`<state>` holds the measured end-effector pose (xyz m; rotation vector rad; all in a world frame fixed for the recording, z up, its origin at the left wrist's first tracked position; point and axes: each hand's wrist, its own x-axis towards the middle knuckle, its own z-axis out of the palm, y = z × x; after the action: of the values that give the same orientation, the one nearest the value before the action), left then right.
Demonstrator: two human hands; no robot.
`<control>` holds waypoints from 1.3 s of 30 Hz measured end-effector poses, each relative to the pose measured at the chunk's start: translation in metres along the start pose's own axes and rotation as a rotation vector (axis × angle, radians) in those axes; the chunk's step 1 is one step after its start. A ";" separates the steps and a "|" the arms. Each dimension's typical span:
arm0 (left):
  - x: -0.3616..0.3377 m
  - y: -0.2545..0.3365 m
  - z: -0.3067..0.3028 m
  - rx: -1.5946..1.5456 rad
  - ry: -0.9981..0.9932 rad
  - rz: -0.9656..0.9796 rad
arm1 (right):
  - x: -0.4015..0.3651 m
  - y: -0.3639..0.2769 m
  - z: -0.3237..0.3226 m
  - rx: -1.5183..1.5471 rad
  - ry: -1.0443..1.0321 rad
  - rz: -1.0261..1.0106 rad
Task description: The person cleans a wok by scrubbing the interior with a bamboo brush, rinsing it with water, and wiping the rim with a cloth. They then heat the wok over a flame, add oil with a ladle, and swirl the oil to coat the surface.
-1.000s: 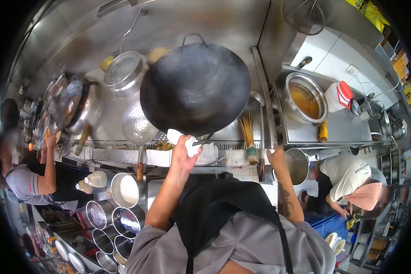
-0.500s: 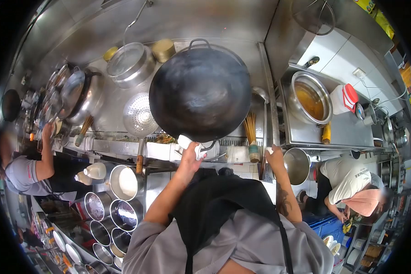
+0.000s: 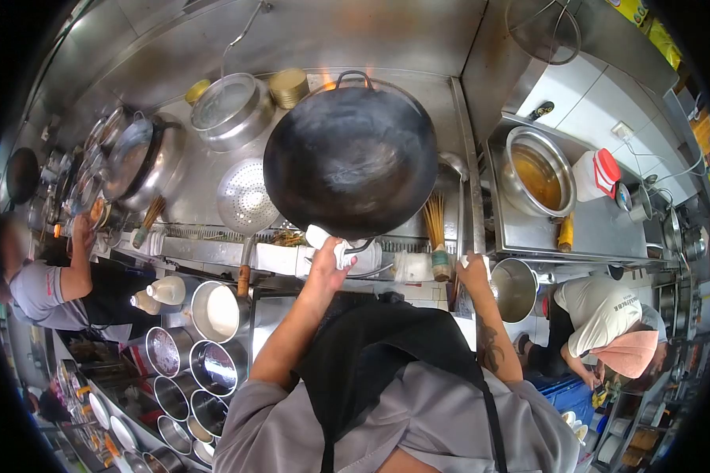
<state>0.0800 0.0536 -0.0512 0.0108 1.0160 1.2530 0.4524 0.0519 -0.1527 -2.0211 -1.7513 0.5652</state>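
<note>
A large dark wok [image 3: 351, 158] sits over the burner, its inside bare and faintly smoking. Gripped through a folded white cloth [image 3: 320, 236], the wok's near loop handle is in my left hand [image 3: 328, 264]. My right hand [image 3: 473, 274] is closed at the counter's front edge around a white cloth, close to the long handle of a ladle [image 3: 453, 164]; whether it also grips that handle is hidden. Between the wok and my right hand stands a bamboo brush [image 3: 435, 229]. A perforated strainer [image 3: 247, 195] with a wooden handle lies left of the wok.
Flames [image 3: 329, 80] show behind the wok. A lidded steel pot [image 3: 230, 126] stands at back left. On the right counter are a bowl of brown liquid [image 3: 538, 175] and a red-lidded tub [image 3: 596, 175]. Co-workers stand left [image 3: 51, 292] and right [image 3: 599, 311].
Flames have appeared behind the wok's far rim. The wok sits slightly higher and further right in view, with my left hand still on its handle. My right hand stays at the counter edge.
</note>
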 end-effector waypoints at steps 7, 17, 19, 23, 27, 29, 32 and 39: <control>-0.041 0.040 0.029 -0.160 -0.093 0.017 | 0.004 0.004 -0.005 -0.008 0.097 -0.044; -0.090 0.065 0.054 -0.065 -0.217 0.193 | 0.022 -0.015 -0.012 0.032 0.145 -0.106; -0.081 0.056 0.044 -0.017 -0.165 0.184 | 0.022 -0.016 -0.010 0.015 0.118 -0.098; -0.022 0.007 0.003 0.013 0.002 0.039 | 0.012 -0.026 -0.014 0.015 0.084 -0.065; -0.004 -0.007 -0.016 0.027 0.009 -0.025 | 0.007 -0.018 -0.014 -0.007 0.119 -0.105; -0.001 -0.006 -0.019 0.036 -0.012 -0.032 | 0.015 -0.003 -0.007 -0.020 0.167 -0.113; -0.001 -0.004 -0.016 0.054 -0.028 -0.016 | 0.015 -0.002 -0.011 -0.009 0.165 -0.070; 0.005 0.029 0.043 -0.102 -0.049 -0.035 | 0.014 0.005 -0.007 -0.081 0.068 -0.020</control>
<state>0.0847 0.0898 -0.0140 -0.0545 0.9061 1.2658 0.4621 0.0654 -0.1505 -2.0496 -1.7786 0.4200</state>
